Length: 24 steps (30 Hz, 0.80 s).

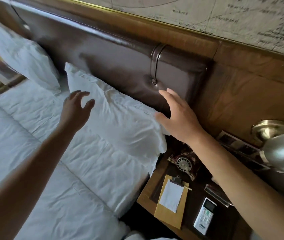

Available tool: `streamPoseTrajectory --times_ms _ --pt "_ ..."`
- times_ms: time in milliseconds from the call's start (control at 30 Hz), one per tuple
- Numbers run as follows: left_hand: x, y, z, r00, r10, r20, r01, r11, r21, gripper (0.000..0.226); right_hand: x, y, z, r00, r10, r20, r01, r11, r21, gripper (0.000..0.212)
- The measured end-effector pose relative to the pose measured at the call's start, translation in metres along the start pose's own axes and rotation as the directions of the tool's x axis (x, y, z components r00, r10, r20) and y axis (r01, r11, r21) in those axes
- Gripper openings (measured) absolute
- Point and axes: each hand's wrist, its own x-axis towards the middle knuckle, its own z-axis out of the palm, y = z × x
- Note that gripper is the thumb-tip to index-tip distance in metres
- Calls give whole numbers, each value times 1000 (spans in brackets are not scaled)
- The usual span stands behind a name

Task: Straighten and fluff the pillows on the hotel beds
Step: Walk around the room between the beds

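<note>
— The rumpled white fabric pillow (120,118), where is it?
— Against the brown padded leather headboard (120,54).
— The hands?
— Left hand (76,108) spread above it, right hand (177,116) flat at its corner; neither grips.

White pillow (120,118) (brown headboard (120,58))

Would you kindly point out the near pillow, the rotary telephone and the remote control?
near pillow (120,122), head view, middle of its creased face.
rotary telephone (182,164), head view, its dial.
remote control (204,216), head view, its keypad.
</note>
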Motion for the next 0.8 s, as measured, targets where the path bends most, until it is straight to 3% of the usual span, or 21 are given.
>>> streamPoseTrajectory --times_ms 200,300,433,633,800 --pt "-87 48 -63 981 105 -165 -94 993 70 45 -34 -39 -37 973 -228 -31 229 972 48 65" --pt "-127 54 -97 945 204 -257 -171 974 146 42 -47 -67 -47 932 -358 -55 361 932 44 61" --pt "-184 33 -151 870 264 -415 -162 950 266 37 -65 -111 -45 875 -481 -48 481 876 -13 55" --pt "-274 -5 -250 694 368 -619 -36 876 481 69 -99 -186 -27 796 -601 -74 595 798 -94 59" --pt "-376 -33 -316 722 326 -611 137 797 588 69 -157 -267 10 705 -691 -160 694 719 -45 62"
